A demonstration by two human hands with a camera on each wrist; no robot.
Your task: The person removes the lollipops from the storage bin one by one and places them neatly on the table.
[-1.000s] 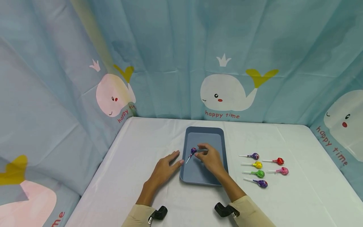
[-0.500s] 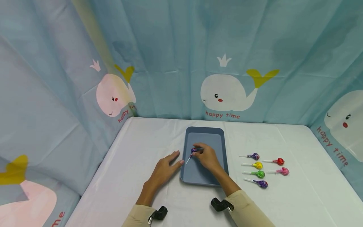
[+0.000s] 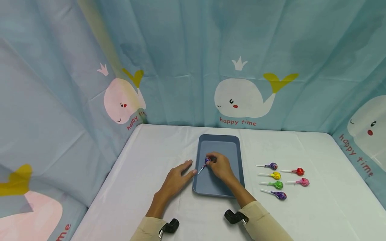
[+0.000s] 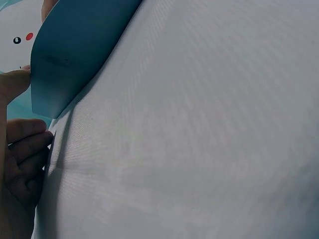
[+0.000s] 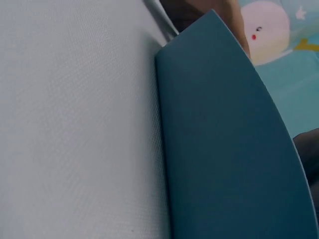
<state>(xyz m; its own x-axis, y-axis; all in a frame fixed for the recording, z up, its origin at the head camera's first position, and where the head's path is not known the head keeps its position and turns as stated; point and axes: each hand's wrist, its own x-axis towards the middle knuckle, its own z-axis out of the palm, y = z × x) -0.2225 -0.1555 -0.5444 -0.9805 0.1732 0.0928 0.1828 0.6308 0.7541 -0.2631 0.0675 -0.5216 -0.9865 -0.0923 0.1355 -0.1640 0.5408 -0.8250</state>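
Note:
A blue-grey tray (image 3: 223, 144) lies on the white-covered table in the head view. Inside it, left of the middle, a purple lollipop (image 3: 207, 160) points its white stick toward the near left. The thumb and forefinger of my right hand (image 3: 222, 169) pinch its candy head and partly cover it. My left hand (image 3: 176, 179) rests at the tray's left side, fingers extended and thumb at the rim. In the left wrist view the tray's outer wall (image 4: 75, 55) rises beside the left thumb. The right wrist view is mostly filled by the tray wall, which hides the lollipop.
Several lollipops lie right of the tray: two purple ones (image 3: 272, 166) (image 3: 281, 195), a yellow one (image 3: 275, 175), a green one (image 3: 278, 184), a red one (image 3: 300, 171) and a pink one (image 3: 304, 182). A whale-print curtain (image 3: 181, 100) stands behind the table.
My right hand has moved slightly left, from beside the purple lollipop in the tray onto its head, and the fingers have closed on it. The left hand stays in place.

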